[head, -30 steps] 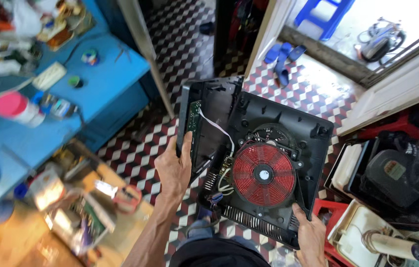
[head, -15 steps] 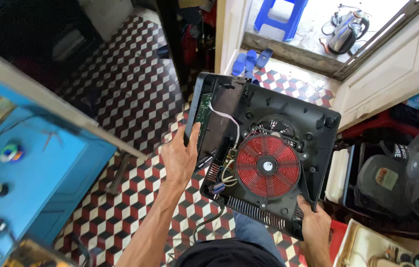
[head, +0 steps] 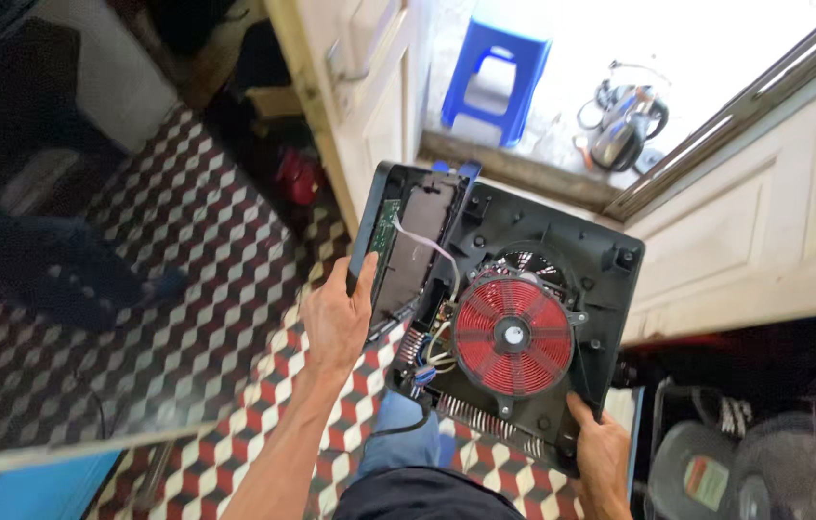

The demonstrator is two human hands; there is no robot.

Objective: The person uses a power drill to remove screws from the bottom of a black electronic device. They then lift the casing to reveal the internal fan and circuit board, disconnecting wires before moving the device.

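opened induction cooker point(head: 524, 318) with red coil point(head: 513, 334), left hand point(head: 336, 318) grip holding its side, right hand point(head: 603, 453) clasping bottom corner, fingers partly hidden

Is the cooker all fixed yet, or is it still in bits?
Still in bits. Done: the top is off the black cooker shell, so the red coil, fan and wires show. In hand: the left hand grips its left edge and the right hand its lower corner, holding it up over the tiled floor. Left: no cover is in sight.
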